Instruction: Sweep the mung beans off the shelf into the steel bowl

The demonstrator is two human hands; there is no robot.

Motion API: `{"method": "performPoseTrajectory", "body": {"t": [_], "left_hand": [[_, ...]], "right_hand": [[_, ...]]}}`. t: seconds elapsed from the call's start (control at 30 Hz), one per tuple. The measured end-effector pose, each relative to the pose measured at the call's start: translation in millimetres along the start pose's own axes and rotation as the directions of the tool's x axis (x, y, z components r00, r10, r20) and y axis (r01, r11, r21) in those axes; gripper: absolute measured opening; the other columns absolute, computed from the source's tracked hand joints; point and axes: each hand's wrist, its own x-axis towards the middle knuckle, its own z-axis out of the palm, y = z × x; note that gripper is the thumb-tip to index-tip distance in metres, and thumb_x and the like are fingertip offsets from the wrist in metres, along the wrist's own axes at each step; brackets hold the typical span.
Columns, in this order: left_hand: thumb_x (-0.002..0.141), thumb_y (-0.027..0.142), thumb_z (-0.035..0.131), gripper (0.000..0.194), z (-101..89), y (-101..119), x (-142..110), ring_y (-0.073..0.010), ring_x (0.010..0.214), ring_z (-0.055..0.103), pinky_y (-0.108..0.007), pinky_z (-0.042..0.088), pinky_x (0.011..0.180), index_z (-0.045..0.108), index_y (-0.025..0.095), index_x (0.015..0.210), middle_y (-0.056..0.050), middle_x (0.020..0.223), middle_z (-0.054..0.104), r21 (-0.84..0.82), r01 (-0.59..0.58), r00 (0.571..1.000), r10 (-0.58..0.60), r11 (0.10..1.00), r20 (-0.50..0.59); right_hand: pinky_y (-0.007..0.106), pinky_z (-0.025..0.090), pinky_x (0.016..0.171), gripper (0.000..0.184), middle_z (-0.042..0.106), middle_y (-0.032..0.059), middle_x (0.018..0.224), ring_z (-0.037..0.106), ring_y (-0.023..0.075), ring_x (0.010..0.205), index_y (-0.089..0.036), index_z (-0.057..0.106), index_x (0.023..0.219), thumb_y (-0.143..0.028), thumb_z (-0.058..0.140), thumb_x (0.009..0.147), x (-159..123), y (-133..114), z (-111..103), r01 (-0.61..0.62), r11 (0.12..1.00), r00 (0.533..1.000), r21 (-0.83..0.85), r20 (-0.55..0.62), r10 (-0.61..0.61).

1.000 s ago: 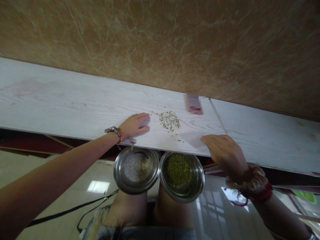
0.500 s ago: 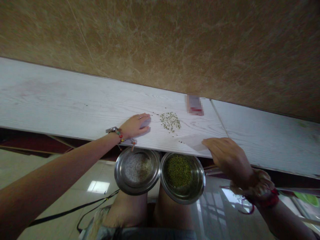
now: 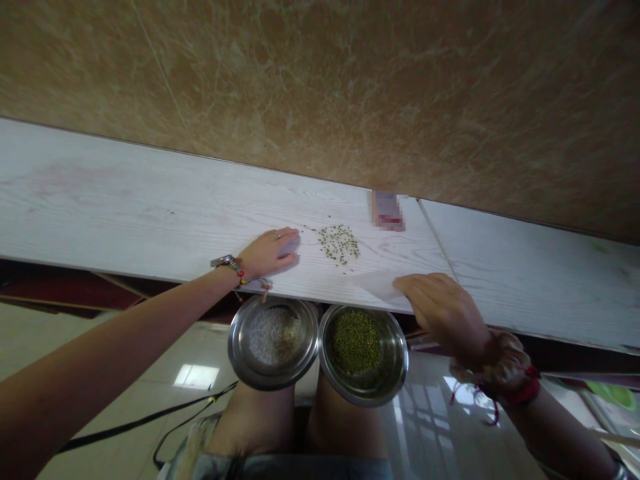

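Observation:
Green mung beans (image 3: 340, 244) lie loosely scattered on the white wood-grain board (image 3: 125, 207). My left hand (image 3: 270, 252) rests palm down to their left, with its fingers stretched out and apart, holding nothing. On the right, my right hand (image 3: 443, 303) is closed, its fingers pinching a thin whitish sheet (image 3: 379, 285) that lies low over the board near its front edge. The sheet's material is hard to make out. Below the edge, a metal bowl of mung beans (image 3: 357, 341) stands beside a metal bowl of white grains (image 3: 274, 337), both over my knees.
A blurred small packet-like item (image 3: 387, 210) lies at the back, against the brown marbled wall (image 3: 320, 93). A seam crosses the board to its right. Dark straps (image 3: 150, 419) run at lower left above the shiny tiled floor (image 3: 425, 427).
My right hand shifted slightly right, then back left with the whitish sheet. A few stray beans near the front edge no longer show beside the sheet. My left hand stays in place.

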Motion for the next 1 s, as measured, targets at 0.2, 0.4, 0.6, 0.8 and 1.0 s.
{"method": "performPoseTrajectory", "body": {"t": [0.2,0.4,0.6,0.8,1.0], "left_hand": [[0.088,0.043,0.039,0.052,-0.4,0,0,-0.0244,0.131,0.042,-0.040,0.033,0.110,0.049,0.013,0.130,-0.011,0.141,0.050,0.010,0.004,1.000,-0.004,1.000,0.005],[0.087,0.043,0.038,0.055,-1.1,1,0,-0.0253,0.131,0.043,-0.040,0.034,0.110,0.049,0.011,0.130,-0.014,0.142,0.048,0.015,0.013,1.000,-0.013,1.000,0.008],[0.087,0.044,0.037,0.055,1.1,-2,0,-0.0248,0.131,0.043,-0.041,0.034,0.109,0.049,0.011,0.129,-0.014,0.141,0.049,0.020,-0.005,1.000,0.005,1.000,0.000],[0.087,0.045,0.038,0.055,3.1,-4,1,-0.0245,0.131,0.043,-0.041,0.033,0.110,0.049,0.013,0.130,-0.012,0.141,0.050,0.024,-0.011,1.000,0.012,1.000,-0.010],[0.087,0.044,0.037,0.056,0.7,-1,0,-0.0242,0.132,0.042,-0.040,0.032,0.111,0.049,0.011,0.130,-0.014,0.142,0.048,0.038,0.012,1.000,-0.013,0.999,0.009]], "right_hand": [[0.028,0.047,0.064,0.032,0.071,0.0087,0.077,0.062,0.0152,0.067,-0.012,0.065,0.083,-0.003,0.035,0.089,7,-3,-19,0.028,0.993,0.996,0.116,0.084,-0.038],[0.028,0.049,0.067,0.030,0.072,0.0078,0.079,0.064,0.0161,0.070,-0.013,0.065,0.088,-0.005,0.036,0.089,8,3,-36,0.019,0.994,0.993,0.112,0.117,-0.032],[0.030,0.050,0.067,0.027,0.074,0.0076,0.080,0.067,0.0182,0.072,-0.013,0.067,0.089,-0.007,0.040,0.089,-2,23,-27,-0.036,0.999,0.995,-0.041,0.089,0.039],[0.030,0.050,0.065,0.027,0.074,0.0068,0.081,0.067,0.0180,0.071,-0.014,0.067,0.090,-0.008,0.041,0.090,-10,31,-14,-0.102,0.992,0.989,-0.069,0.099,0.109],[0.031,0.050,0.064,0.029,0.074,0.0075,0.079,0.067,0.0183,0.069,-0.013,0.068,0.089,-0.006,0.041,0.087,-2,34,1,-0.069,0.997,0.994,-0.033,0.089,0.071]]}}
